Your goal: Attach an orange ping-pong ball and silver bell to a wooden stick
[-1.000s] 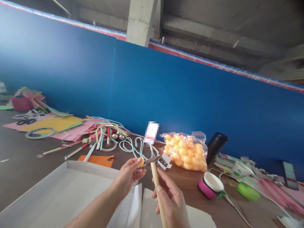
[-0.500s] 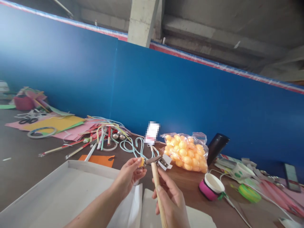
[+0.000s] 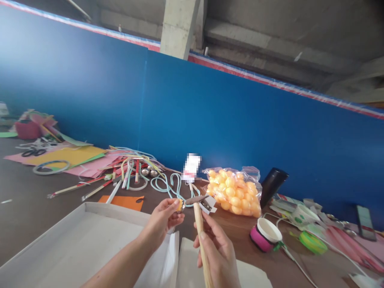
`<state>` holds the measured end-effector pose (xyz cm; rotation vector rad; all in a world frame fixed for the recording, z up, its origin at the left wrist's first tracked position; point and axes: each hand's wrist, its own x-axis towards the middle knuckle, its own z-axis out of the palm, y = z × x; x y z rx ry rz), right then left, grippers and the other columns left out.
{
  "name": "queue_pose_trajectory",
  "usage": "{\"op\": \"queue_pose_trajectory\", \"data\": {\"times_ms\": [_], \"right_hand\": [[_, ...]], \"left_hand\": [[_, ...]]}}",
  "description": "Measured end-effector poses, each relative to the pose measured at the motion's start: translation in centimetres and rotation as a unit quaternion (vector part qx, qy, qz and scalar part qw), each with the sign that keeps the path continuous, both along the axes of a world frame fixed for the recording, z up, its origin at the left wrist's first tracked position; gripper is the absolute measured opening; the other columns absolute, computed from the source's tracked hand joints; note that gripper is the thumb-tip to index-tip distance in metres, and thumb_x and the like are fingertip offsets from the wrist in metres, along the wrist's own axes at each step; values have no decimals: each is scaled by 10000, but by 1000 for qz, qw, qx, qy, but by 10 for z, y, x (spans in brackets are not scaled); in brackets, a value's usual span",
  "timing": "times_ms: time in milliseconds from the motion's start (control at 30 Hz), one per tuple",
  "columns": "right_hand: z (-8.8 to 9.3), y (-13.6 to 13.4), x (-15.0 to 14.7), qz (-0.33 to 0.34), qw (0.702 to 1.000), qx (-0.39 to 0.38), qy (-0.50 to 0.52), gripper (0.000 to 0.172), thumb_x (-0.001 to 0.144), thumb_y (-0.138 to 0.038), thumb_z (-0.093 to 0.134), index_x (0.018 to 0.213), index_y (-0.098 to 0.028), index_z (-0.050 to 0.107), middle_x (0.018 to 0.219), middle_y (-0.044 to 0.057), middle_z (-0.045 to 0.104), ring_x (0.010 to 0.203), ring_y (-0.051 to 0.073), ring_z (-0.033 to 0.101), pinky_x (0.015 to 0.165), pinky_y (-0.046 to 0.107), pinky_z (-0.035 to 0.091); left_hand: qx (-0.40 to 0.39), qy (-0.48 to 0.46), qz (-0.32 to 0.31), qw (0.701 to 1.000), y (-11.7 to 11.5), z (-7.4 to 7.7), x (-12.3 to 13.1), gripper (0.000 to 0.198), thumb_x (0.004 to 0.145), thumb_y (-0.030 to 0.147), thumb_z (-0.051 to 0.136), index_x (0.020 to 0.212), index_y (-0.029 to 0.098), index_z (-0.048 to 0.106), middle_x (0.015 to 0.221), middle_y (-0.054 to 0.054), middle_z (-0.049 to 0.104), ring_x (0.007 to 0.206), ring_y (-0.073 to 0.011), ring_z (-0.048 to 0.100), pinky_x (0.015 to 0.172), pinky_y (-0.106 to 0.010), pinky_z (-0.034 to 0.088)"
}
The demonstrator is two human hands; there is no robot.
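In the head view, my left hand (image 3: 165, 216) is closed on the yellow handle of a small knife (image 3: 195, 199), its blade pointing right. Something silvery shows by the handle at the fingertips, too small to make out. A light wooden stick (image 3: 200, 230) is gripped in my right hand (image 3: 216, 250), slanting up toward the blade. The blade lies across the stick's top end; whether they touch I cannot tell. Behind the blade tip sits a small open white box (image 3: 211, 207) with metallic pieces in it.
Below my hands is a shallow white tray (image 3: 90, 240). A bag of orange balls (image 3: 234, 192), a black cylinder (image 3: 273, 186) and a pink-banded cup (image 3: 267, 236) stand right. Blue cords (image 3: 162, 184), coloured paper (image 3: 67, 154) and scissors (image 3: 33, 152) lie left, before a blue partition (image 3: 240, 120).
The stick's top end has shifted slightly right and down beneath the blade, along with my right hand. My left hand still holds the knife in nearly the same place.
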<state>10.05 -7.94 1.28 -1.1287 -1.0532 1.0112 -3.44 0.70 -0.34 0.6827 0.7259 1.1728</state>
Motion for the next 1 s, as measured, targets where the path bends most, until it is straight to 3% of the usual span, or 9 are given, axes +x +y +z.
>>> {"op": "queue_pose_trajectory", "data": {"times_ms": [167, 533, 867, 1000], "right_hand": [[0, 0, 0, 11, 1000, -2, -9, 537, 754, -382, 609, 1238, -177, 499, 744, 57, 602, 571, 156, 506, 337, 180, 382], [10, -7, -2, -34, 999, 21, 23, 532, 733, -398, 634, 1206, -179, 529, 710, 48, 596, 450, 109, 454, 339, 195, 381], [-8, -2, -5, -29, 995, 42, -85, 509, 759, -436, 584, 1191, -172, 541, 748, 57, 585, 517, 135, 516, 311, 162, 368], [-8, -2, -4, -28, 996, 41, -69, 486, 783, -416, 560, 1212, -192, 516, 787, 51, 583, 460, 97, 473, 331, 168, 373]], "left_hand": [[11, 1, -6, 1000, 0, -3, -1, 271, 712, 343, 662, 875, 157, 551, 695, -9, 584, 605, -97, 613, 601, -204, 520], [9, 4, 10, 1000, 1, -2, -1, 283, 704, 340, 669, 887, 158, 554, 718, -21, 602, 613, -108, 620, 612, -218, 523], [2, 8, 10, 1000, 1, -3, 0, 278, 702, 329, 674, 879, 158, 546, 710, -19, 603, 598, -101, 618, 615, -211, 525], [2, 9, 11, 1000, 2, -4, 0, 277, 702, 331, 673, 875, 160, 541, 694, -14, 600, 593, -104, 620, 611, -212, 525]]}}
